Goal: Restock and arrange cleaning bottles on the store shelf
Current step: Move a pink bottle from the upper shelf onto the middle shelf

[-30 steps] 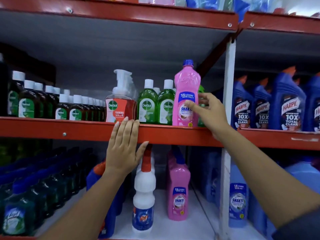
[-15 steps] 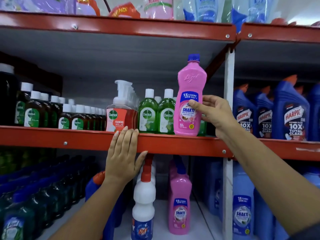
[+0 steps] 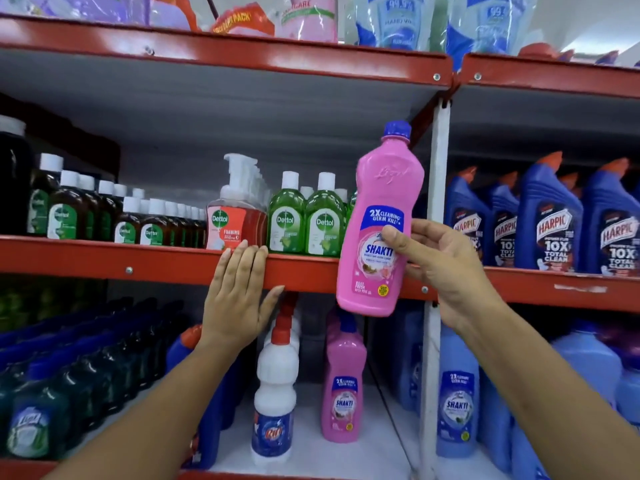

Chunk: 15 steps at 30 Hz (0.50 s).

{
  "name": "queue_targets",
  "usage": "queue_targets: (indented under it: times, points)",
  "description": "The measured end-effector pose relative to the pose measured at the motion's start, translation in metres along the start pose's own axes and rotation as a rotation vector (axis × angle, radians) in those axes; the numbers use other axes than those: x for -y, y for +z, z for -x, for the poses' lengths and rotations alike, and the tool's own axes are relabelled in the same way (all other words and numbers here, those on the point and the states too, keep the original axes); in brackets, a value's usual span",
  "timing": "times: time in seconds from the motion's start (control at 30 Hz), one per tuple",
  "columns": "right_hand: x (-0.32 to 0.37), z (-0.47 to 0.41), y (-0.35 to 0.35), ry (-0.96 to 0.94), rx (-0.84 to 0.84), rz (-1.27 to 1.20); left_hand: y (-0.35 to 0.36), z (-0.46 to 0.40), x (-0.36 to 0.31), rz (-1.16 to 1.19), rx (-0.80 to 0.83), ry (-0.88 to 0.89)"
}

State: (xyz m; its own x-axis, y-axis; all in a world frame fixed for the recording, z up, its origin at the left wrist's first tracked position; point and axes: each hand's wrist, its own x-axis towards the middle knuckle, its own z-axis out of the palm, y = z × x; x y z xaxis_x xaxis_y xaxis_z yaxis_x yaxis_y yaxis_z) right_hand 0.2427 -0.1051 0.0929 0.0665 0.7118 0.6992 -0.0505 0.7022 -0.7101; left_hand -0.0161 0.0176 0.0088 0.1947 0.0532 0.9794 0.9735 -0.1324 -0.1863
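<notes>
My right hand (image 3: 446,265) grips a pink Shakti bottle (image 3: 379,216) with a blue cap, held upright in the air in front of the red middle shelf edge (image 3: 138,261), its base lower than the shelf board. My left hand (image 3: 239,296) lies flat against that shelf edge, fingers together, holding nothing. On the shelf behind stand green Dettol bottles (image 3: 304,220), a red Dettol foaming pump (image 3: 232,216) and rows of brown Dettol bottles (image 3: 104,216). Another pink Shakti bottle (image 3: 343,382) stands on the lower shelf.
A white upright post (image 3: 438,202) divides the bays. Blue Harpic bottles (image 3: 554,220) fill the right bay. The lower shelf holds a white Rin bottle (image 3: 275,393), blue Shakti bottles (image 3: 457,400) and dark Lizol bottles (image 3: 52,393). Refill pouches (image 3: 398,22) sit on the top shelf.
My right hand has lifted the pink bottle off the middle shelf and drawn it out toward me and rightward. My left hand stays on the shelf edge.
</notes>
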Motion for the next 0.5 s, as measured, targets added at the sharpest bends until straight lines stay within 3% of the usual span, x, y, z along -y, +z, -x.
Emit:
queue_targets:
  times: [0.5]
  points:
    - [-0.159, 0.09, -0.026, 0.241, 0.019, 0.005, 0.003, 0.003, -0.002, -0.056, -0.012, -0.005]
